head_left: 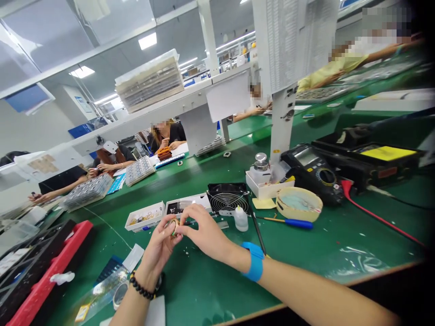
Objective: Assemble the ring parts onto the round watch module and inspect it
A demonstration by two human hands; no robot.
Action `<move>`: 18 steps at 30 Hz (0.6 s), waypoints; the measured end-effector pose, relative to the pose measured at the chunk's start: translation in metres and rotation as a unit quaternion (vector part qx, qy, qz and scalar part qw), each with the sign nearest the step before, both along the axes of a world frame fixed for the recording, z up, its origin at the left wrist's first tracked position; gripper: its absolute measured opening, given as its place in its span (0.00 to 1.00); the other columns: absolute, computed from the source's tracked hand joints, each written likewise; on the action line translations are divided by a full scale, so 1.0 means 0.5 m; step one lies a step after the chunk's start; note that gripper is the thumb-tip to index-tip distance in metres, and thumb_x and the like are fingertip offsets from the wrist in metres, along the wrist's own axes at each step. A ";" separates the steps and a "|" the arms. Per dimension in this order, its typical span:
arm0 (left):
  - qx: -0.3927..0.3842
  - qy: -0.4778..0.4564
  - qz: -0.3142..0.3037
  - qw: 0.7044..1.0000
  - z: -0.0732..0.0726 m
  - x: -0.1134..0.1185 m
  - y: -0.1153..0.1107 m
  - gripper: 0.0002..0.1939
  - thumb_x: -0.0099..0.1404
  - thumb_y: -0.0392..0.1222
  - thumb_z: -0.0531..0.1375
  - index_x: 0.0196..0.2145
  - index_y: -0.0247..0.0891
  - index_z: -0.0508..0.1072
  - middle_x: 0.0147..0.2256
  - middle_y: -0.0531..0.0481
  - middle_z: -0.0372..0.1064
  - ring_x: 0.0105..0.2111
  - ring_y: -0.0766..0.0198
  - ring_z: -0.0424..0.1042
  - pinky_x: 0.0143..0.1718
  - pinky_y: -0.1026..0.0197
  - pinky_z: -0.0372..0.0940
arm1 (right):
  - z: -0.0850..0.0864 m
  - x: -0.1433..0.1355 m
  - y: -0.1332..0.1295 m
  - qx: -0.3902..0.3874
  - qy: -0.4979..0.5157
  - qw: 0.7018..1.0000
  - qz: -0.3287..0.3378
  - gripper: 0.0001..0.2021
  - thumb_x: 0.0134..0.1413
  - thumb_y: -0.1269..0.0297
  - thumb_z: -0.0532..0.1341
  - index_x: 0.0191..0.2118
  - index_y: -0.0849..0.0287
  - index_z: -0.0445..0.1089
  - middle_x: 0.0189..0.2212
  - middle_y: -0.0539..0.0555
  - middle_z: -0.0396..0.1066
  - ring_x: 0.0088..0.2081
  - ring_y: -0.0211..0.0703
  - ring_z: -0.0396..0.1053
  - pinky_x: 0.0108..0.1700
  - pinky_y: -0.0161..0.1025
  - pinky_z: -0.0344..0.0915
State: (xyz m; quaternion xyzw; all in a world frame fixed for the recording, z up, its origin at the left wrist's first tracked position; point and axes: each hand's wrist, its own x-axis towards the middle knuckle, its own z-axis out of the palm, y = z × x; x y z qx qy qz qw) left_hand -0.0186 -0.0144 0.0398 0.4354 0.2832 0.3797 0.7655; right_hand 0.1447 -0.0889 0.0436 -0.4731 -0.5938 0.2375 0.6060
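In the head view, the left hand (160, 248) pinches a small round part (175, 227), gold-coloured with a touch of green, between its thumb and fingers. The right hand (207, 233) meets it from the other side, thumb and forefinger closed on the part's edge. The part sits between the two hands, above the green table (204, 283). A black bead bracelet (142, 287) circles the left wrist, a blue band (253, 261) the right.

Just beyond the hands stand a white tray (132, 222) of small pieces and, beside it, a black fan (228, 198) with a wire guard. A small squeeze bottle (241, 220) stands near the fan. Farther right lie a blue-handled tool (299, 223), a round yellow dish (295, 212) and a dark meter (314, 170). At the left, a red bar (56, 269) edges a black rack (32, 253). Across the table, several people sit at work.
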 end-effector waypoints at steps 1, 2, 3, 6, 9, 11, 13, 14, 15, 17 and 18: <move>0.001 0.001 0.004 1.000 0.000 0.000 0.000 0.25 0.51 0.37 0.78 0.45 0.38 0.75 0.36 0.54 0.76 0.30 0.70 0.78 0.34 0.70 0.77 | -0.002 -0.001 0.001 0.004 -0.008 1.000 -0.011 0.09 0.57 0.72 0.70 0.33 0.56 0.69 0.39 0.50 0.71 0.47 0.46 0.68 0.53 0.46 0.61; 0.000 0.001 0.007 1.000 0.000 0.001 0.000 0.26 0.50 0.37 0.78 0.45 0.37 0.75 0.35 0.54 0.76 0.30 0.70 0.78 0.34 0.70 0.77 | -0.004 -0.003 0.002 0.008 -0.017 1.000 -0.023 0.09 0.57 0.72 0.70 0.33 0.56 0.69 0.38 0.49 0.71 0.46 0.46 0.68 0.52 0.45 0.61; -0.004 0.002 0.009 1.000 0.001 0.001 0.000 0.26 0.50 0.36 0.79 0.44 0.37 0.75 0.35 0.54 0.76 0.30 0.70 0.78 0.34 0.70 0.77 | -0.006 -0.005 0.002 0.015 -0.028 0.999 -0.035 0.09 0.57 0.72 0.70 0.33 0.56 0.69 0.38 0.49 0.71 0.45 0.46 0.68 0.51 0.45 0.60; -0.015 0.003 0.018 1.000 0.003 0.001 0.000 0.26 0.49 0.35 0.78 0.44 0.36 0.75 0.35 0.53 0.76 0.30 0.70 0.78 0.33 0.71 0.77 | -0.013 -0.010 0.002 0.053 -0.076 0.994 -0.065 0.09 0.60 0.70 0.68 0.33 0.56 0.68 0.37 0.50 0.71 0.43 0.46 0.67 0.49 0.46 0.60; -0.015 0.001 0.023 1.000 0.005 -0.001 -0.001 0.23 0.52 0.34 0.77 0.44 0.36 0.75 0.36 0.53 0.76 0.30 0.70 0.78 0.33 0.70 0.77 | -0.018 -0.013 0.000 0.096 -0.116 0.985 -0.079 0.07 0.64 0.68 0.66 0.35 0.56 0.67 0.37 0.51 0.72 0.43 0.47 0.67 0.49 0.47 0.60; -0.011 -0.005 0.026 1.000 0.007 -0.003 -0.002 0.23 0.51 0.35 0.77 0.44 0.36 0.76 0.36 0.52 0.76 0.30 0.70 0.77 0.32 0.70 0.77 | -0.019 -0.014 -0.003 0.112 -0.119 0.984 -0.077 0.06 0.65 0.68 0.64 0.36 0.56 0.67 0.38 0.52 0.72 0.43 0.47 0.67 0.50 0.48 0.61; -0.008 -0.014 0.025 1.000 0.008 -0.005 -0.004 0.25 0.50 0.36 0.78 0.44 0.36 0.76 0.35 0.53 0.76 0.29 0.70 0.77 0.32 0.70 0.77 | -0.018 -0.015 -0.006 0.120 -0.111 0.985 -0.063 0.05 0.66 0.68 0.63 0.37 0.55 0.67 0.39 0.52 0.72 0.44 0.47 0.67 0.51 0.48 0.61; -0.007 -0.018 0.023 1.000 0.009 -0.005 -0.005 0.25 0.50 0.37 0.78 0.44 0.36 0.76 0.35 0.53 0.75 0.29 0.70 0.76 0.32 0.69 0.76 | -0.018 -0.016 -0.006 0.124 -0.105 0.985 -0.054 0.05 0.66 0.69 0.63 0.37 0.55 0.67 0.39 0.52 0.72 0.44 0.47 0.67 0.51 0.47 0.61; -0.008 -0.021 0.019 1.000 0.009 -0.005 -0.006 0.25 0.50 0.37 0.79 0.44 0.36 0.76 0.34 0.53 0.75 0.28 0.70 0.76 0.31 0.69 0.76 | -0.018 -0.016 -0.006 0.128 -0.100 0.986 -0.047 0.05 0.66 0.70 0.63 0.37 0.55 0.68 0.39 0.52 0.72 0.44 0.47 0.67 0.50 0.47 0.62; -0.013 -0.024 0.011 1.000 0.009 -0.003 -0.007 0.25 0.50 0.37 0.78 0.44 0.36 0.76 0.34 0.53 0.75 0.28 0.70 0.76 0.31 0.70 0.76 | -0.019 -0.015 -0.005 0.133 -0.088 0.986 -0.038 0.06 0.65 0.71 0.64 0.37 0.55 0.68 0.39 0.52 0.72 0.44 0.47 0.67 0.50 0.46 0.62; -0.017 -0.025 0.007 1.000 0.009 -0.002 -0.008 0.24 0.51 0.37 0.78 0.44 0.36 0.76 0.34 0.53 0.75 0.29 0.70 0.76 0.32 0.70 0.76 | -0.019 -0.015 -0.004 0.133 -0.083 0.987 -0.034 0.06 0.65 0.72 0.64 0.37 0.55 0.68 0.39 0.52 0.72 0.44 0.46 0.67 0.49 0.45 0.63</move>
